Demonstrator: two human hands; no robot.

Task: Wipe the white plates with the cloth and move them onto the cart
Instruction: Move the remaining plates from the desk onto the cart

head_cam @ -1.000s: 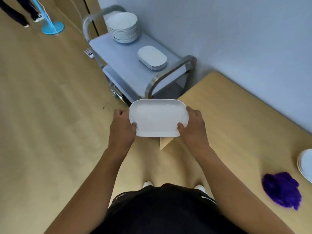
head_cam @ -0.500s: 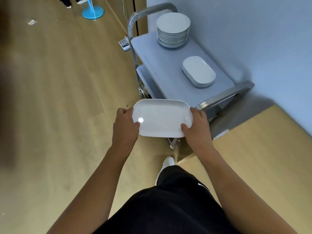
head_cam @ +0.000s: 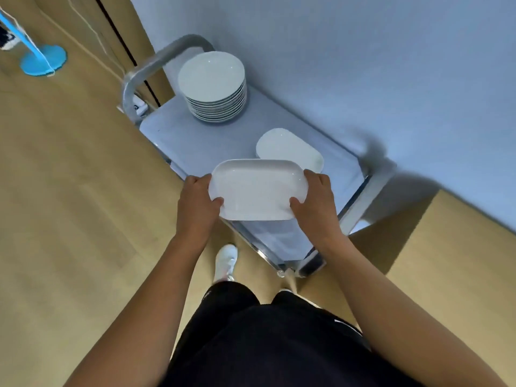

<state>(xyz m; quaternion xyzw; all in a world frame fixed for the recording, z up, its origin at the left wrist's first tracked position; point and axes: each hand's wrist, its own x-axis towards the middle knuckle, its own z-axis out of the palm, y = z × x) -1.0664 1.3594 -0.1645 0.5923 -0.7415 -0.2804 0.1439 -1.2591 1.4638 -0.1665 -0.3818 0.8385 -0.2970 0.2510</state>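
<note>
Above the near edge of the cart [head_cam: 195,143], a glossy white rounded-rectangle plate [head_cam: 258,188] is held level. The left hand [head_cam: 196,208] grips one short end and the right hand [head_cam: 315,208] the other (thumbs on top). The grey cart top carries a round plate stack [head_cam: 213,85] and oblong plates [head_cam: 287,149] just beyond.

Left hand [head_cam: 196,203], right hand [head_cam: 317,206] out front, level — each grips plate [head_cam: 258,188] end, thumb on top.
</note>
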